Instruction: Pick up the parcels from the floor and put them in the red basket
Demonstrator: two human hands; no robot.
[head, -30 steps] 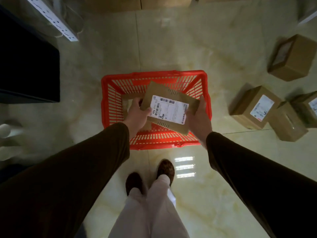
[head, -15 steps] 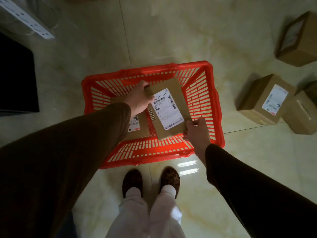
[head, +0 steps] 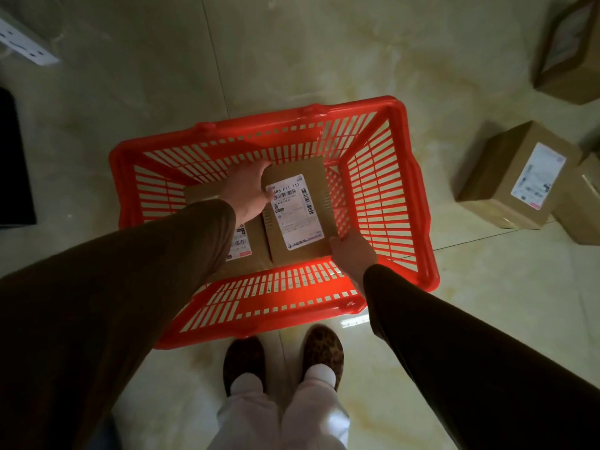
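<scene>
Both hands hold the flat labelled parcel point(head: 297, 212) low inside the red basket point(head: 418, 203), left hand point(head: 248, 190) at its far corner, right hand point(head: 352, 251) at its near corner, fingers clamped on its edges. Best to lay it flat beside the other parcel point(head: 240, 245) before letting go.

One red slotted plastic basket point(head: 383, 177) holds two brown cardboard parcels point(head: 298, 209), each bearing a white label. Three more brown cardboard boxes point(head: 509, 177) lie on the pale tiled floor point(head: 324, 53). Two hands point(head: 246, 190) reach in.
</scene>
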